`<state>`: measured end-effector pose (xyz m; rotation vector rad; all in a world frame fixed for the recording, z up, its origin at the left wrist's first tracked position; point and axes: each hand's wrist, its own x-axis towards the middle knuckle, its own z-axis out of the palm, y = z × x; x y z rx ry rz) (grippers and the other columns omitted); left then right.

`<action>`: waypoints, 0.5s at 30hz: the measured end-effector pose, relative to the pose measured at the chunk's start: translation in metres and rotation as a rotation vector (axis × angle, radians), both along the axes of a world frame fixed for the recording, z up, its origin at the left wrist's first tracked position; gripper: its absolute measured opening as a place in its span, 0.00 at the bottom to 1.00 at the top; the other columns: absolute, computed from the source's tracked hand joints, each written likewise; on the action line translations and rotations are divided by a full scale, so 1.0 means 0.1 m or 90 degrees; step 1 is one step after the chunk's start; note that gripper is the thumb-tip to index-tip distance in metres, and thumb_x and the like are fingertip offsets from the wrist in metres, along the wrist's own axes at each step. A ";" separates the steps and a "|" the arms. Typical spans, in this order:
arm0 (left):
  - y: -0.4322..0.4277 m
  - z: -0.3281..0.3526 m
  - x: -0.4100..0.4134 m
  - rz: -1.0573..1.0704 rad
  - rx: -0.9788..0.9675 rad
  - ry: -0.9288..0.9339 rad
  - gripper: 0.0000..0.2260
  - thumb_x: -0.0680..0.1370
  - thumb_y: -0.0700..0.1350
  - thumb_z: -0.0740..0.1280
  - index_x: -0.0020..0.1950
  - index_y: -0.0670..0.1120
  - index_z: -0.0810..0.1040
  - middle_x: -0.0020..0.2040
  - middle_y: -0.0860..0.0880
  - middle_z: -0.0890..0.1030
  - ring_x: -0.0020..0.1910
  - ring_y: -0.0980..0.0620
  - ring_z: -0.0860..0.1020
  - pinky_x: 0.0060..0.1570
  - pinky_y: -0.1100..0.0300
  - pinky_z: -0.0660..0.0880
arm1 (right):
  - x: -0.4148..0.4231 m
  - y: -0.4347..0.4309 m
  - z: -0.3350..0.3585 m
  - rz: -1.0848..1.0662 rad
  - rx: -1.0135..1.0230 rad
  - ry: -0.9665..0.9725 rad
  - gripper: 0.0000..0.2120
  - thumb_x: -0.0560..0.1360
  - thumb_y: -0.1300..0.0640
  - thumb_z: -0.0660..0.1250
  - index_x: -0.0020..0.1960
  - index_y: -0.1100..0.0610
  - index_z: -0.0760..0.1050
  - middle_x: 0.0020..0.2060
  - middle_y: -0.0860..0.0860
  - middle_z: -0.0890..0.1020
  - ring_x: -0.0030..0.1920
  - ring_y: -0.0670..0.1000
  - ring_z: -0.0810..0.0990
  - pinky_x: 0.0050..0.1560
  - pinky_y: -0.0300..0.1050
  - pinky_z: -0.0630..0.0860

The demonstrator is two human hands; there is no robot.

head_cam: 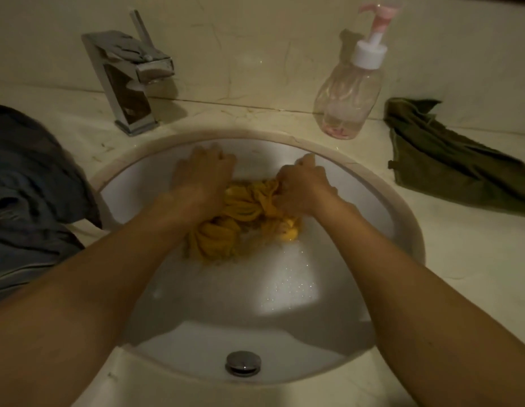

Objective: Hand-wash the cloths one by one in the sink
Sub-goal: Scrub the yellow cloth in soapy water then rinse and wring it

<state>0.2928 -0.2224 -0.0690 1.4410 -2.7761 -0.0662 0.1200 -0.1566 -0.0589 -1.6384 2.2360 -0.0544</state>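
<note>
View from above of a white oval ceramic sink [284,136] set into a cream marble counter [461,274], with two bare forearms reaching in from 7 and 5 o'clock. A bunched, wet yellow cloth [217,236] lies in the far half of the basin, toward 12 o'clock, in shallow water flecked with fine bubbles. The right hand [302,183] grips a twisted gather of this cloth at its right end, the fingers closed tightly round it, and the rest of the fabric trails away toward 8 o'clock from that grip. The left hand [202,174] is knuckles-up just left of it, near the basin's far wall. Its fingers are curled downward, and the cloth runs under its palm and wrist; whether those fingers hold any fabric cannot be told. The two hands are near each other but apart. The near half of the basin, from the cloth down to a round chrome drain plug [243,363] at 6 o'clock, holds only water. On the counter beyond the rim, a square chrome tap [129,80] stands at 11 o'clock, and a clear plastic pump bottle with a pink and white top [347,98] stands at 1 o'clock, just beside the rim. A crumpled olive-green cloth [449,163] lies at 2 o'clock, clear of the rim. A heaped grey-blue cloth [29,177] lies at 9 o'clock, its edge reaching the rim.
</note>
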 end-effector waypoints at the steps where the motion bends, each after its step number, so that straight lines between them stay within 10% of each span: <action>1: 0.01 -0.03 -0.05 -0.087 0.068 0.048 0.21 0.79 0.46 0.68 0.72 0.51 0.71 0.70 0.46 0.71 0.68 0.41 0.70 0.66 0.45 0.71 | -0.02 -0.01 0.00 0.064 0.033 0.014 0.08 0.75 0.49 0.68 0.51 0.52 0.79 0.57 0.53 0.75 0.62 0.61 0.76 0.51 0.50 0.75; 3: 0.07 -0.14 -0.13 -0.193 0.213 0.034 0.14 0.82 0.52 0.63 0.68 0.54 0.74 0.68 0.50 0.75 0.67 0.44 0.73 0.66 0.47 0.70 | -0.04 0.02 -0.06 0.176 0.154 0.025 0.20 0.75 0.45 0.73 0.64 0.50 0.78 0.58 0.50 0.78 0.61 0.57 0.79 0.51 0.46 0.77; 6: 0.06 -0.31 -0.11 -0.139 0.274 -0.126 0.28 0.79 0.65 0.58 0.77 0.56 0.64 0.77 0.51 0.66 0.75 0.46 0.66 0.72 0.47 0.65 | -0.08 0.03 -0.33 0.159 0.218 0.045 0.48 0.73 0.48 0.76 0.83 0.42 0.50 0.79 0.47 0.58 0.74 0.61 0.67 0.67 0.59 0.74; 9: 0.01 -0.39 -0.07 -0.064 0.230 -0.190 0.34 0.75 0.64 0.66 0.76 0.51 0.63 0.74 0.47 0.68 0.70 0.43 0.70 0.67 0.48 0.70 | 0.00 -0.04 -0.52 0.138 0.042 -0.020 0.34 0.78 0.57 0.69 0.80 0.47 0.61 0.76 0.51 0.66 0.71 0.61 0.72 0.68 0.60 0.72; 15: -0.02 -0.23 -0.06 0.037 0.318 -0.024 0.29 0.80 0.53 0.62 0.78 0.46 0.62 0.75 0.42 0.69 0.70 0.40 0.70 0.65 0.52 0.70 | 0.06 -0.19 -0.40 -0.110 -0.131 -0.574 0.11 0.80 0.57 0.63 0.61 0.56 0.77 0.54 0.57 0.83 0.53 0.57 0.83 0.54 0.53 0.82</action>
